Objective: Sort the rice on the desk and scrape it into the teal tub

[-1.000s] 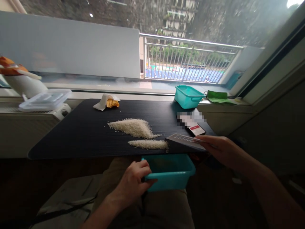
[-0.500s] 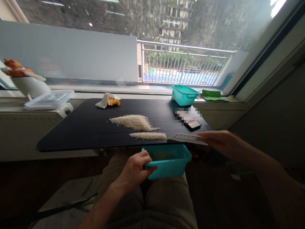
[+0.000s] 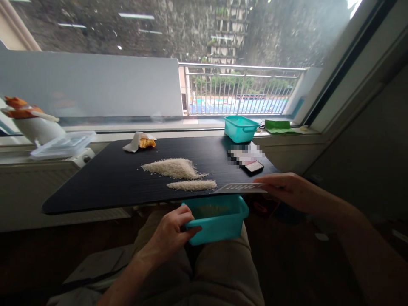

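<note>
My left hand [image 3: 174, 227] grips the left end of a turquoise plastic bin [image 3: 216, 227], held just below the table's front edge over my lap. Some pale grains lie in the bin's shadowed bottom. In my right hand [image 3: 288, 187] is a white slotted spatula [image 3: 240, 187], its blade low at the table's front edge, above the bin's right part. The blade's left tip is close to a narrow strip of white rice [image 3: 193, 185]. Behind that strip spreads a larger rice heap [image 3: 172, 168]; loose grains are scattered around both.
The black table [image 3: 95, 182] holds a crumpled tissue with something orange [image 3: 147, 143], a phone [image 3: 254, 166] and a second turquoise bin [image 3: 241, 129] at the back right. A green cloth [image 3: 277, 126] lies on the sill. A clear plastic case [image 3: 63, 144] rests at left.
The camera view has shifted, so the table and its contents sit slightly left and lower. The spatula blade lies a little flatter along the table edge. Both hands keep their holds.
</note>
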The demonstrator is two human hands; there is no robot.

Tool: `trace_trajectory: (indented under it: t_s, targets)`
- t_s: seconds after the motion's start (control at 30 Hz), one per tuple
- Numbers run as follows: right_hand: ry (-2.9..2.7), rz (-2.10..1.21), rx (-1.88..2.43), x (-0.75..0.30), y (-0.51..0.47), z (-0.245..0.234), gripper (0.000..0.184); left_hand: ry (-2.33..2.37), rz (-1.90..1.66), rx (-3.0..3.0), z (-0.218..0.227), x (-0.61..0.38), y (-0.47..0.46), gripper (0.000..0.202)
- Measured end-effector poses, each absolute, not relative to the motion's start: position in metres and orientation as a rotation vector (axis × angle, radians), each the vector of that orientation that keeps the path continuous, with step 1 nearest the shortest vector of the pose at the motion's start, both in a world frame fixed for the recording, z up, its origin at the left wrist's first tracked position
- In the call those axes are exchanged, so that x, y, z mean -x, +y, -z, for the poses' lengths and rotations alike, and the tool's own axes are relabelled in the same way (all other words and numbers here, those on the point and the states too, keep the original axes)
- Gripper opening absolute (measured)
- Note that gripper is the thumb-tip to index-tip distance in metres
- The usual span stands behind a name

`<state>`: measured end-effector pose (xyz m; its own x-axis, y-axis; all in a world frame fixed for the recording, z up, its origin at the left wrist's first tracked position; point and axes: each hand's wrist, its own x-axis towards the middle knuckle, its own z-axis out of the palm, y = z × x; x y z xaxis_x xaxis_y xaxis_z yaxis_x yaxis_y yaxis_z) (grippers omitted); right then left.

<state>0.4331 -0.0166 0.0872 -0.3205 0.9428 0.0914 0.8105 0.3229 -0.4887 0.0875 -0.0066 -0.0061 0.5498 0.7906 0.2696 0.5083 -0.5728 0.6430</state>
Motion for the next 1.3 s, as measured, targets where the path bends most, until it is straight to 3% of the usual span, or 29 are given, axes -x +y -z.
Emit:
trace_trajectory:
  t_s: [0.27, 1.0, 1.17, 1.3]
  targets:
    - [-2.246, -0.239, 1.407, -0.423, -0.003, -0.089, 0.034, 1.054, -0.715, -2.395, 0.01, -0.084, -0.01, 0.019]
    - [-2.259, -0.279, 1.47, -0.421, -0.013, -0.092, 0.035, 1.097, -0.761, -2.343, 0.007, -0.069, -0.016, 0.022]
    - [-2.265, -0.426, 1.5, -0.424, -0.014, -0.095, 0.034, 1.099, -0.783, -2.348, 0.009, -0.07, -0.017, 0.025]
    - [-2.195, -0.336, 1.523, -0.424, -0.013, -0.096, 0.036, 1.074, -0.806, -2.371, 0.009, -0.07, -0.016, 0.027]
